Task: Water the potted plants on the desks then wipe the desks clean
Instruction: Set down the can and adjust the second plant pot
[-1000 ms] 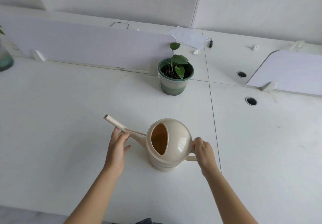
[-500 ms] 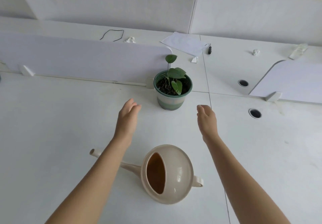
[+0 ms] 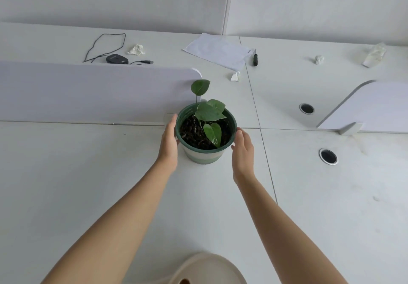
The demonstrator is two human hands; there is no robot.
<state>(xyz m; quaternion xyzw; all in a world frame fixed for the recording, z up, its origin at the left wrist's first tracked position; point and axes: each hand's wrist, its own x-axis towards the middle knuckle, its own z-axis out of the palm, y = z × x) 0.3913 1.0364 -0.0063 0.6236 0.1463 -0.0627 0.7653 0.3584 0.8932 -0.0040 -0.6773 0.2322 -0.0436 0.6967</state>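
Note:
A small leafy plant grows in a green-rimmed, pale striped pot that stands on the white desk, close to the low divider panel. My left hand lies flat against the pot's left side and touches its rim. My right hand is held flat at the pot's right side, fingertips at the rim. Neither hand wraps around the pot. The cream watering can stands at the bottom edge between my forearms, with only its top showing.
Two round cable holes and a second divider lie to the right. Beyond the panel are a sheet of paper, a dark pen-like tool, a wired mouse and crumpled tissues.
Both hands let go of the watering can, which stayed on the desk, and reached forward to either side of the pot. The view moved forward with them.

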